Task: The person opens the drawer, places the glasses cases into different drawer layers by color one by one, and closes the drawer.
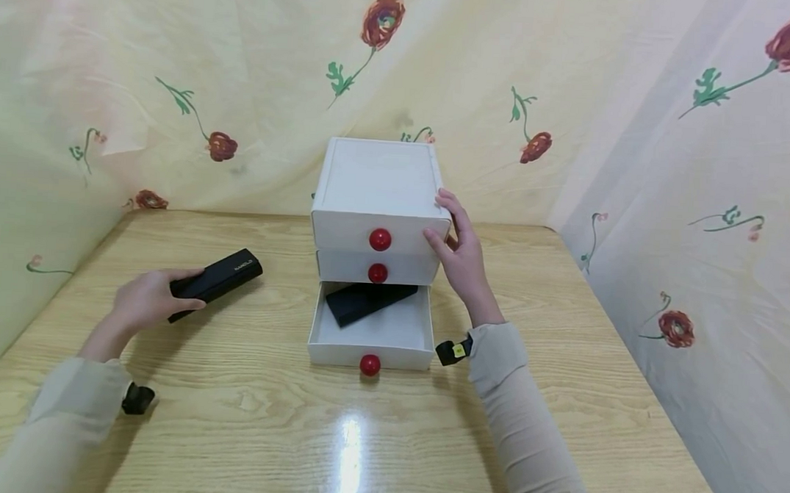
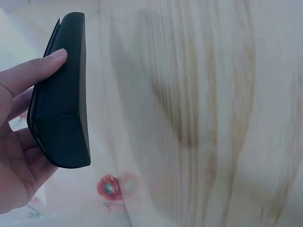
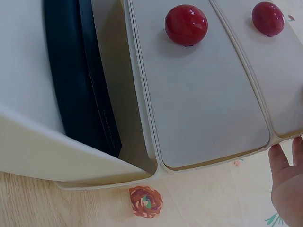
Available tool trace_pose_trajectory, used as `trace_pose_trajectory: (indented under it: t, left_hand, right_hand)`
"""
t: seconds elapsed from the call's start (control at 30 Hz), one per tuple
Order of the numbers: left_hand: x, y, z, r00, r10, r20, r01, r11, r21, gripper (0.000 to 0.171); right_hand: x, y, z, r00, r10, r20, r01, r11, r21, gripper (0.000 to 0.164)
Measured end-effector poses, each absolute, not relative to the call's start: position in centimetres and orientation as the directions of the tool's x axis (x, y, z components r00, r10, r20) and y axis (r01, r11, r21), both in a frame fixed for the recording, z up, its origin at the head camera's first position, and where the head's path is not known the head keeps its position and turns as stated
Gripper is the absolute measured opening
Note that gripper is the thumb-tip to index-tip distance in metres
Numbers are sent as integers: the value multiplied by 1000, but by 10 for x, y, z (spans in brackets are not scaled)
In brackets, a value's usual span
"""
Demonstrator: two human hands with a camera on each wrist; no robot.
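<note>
My left hand (image 1: 144, 298) holds a long black glasses case (image 1: 216, 279) above the left part of the table, thumb on one side and fingers on the other. Its flat end faces the left wrist view. In the middle stands a white cabinet (image 1: 385, 178) with three drawers and red round knobs. The bottom drawer (image 1: 391, 336) is pulled out, and a second black glasses case (image 1: 359, 304) lies slantwise inside, partly under the drawer above. My right hand (image 1: 460, 260) rests on the cabinet's upper right corner, thumb at the front, fairly straight fingers on the side and top edge.
The wooden table (image 1: 248, 431) carries the cabinet near its back edge. A flowered cloth (image 1: 277, 65) hangs behind and along both sides. The middle drawer's knob (image 1: 378, 273) and the top drawer's knob (image 1: 380, 239) stick out above the pulled-out drawer.
</note>
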State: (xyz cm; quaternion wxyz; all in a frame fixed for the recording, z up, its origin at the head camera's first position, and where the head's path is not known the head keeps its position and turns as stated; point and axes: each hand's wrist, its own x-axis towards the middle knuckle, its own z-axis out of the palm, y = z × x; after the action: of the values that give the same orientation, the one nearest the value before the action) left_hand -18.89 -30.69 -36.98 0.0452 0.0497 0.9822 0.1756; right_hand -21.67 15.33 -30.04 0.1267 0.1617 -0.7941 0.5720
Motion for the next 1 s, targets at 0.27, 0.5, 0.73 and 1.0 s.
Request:
trace_pose_trajectory:
  t: [0.27,0.5,0.73,1.0]
  left_hand:
    - [-181,-289,-363,-988,156,6,148,924,352,70]
    - [-171,-275,-354,-979,190,71,203,922,331,65]
    - [-162,-262,-345,-967,231,107,253,918,304,62]
    - [-154,-247,-336,-946,291,145,320,908,269,60]
  right_hand:
    - [-216,154,-300,-918,-109,382,-397,292,-870,51]
    - [-217,154,-301,-917,-108,384,-398,294,-869,51]
    - [-217,154,-301,-916,-110,385,-400,293,-868,51]
    - [-218,153,-301,-915,-113,387,-403,290,-868,51]
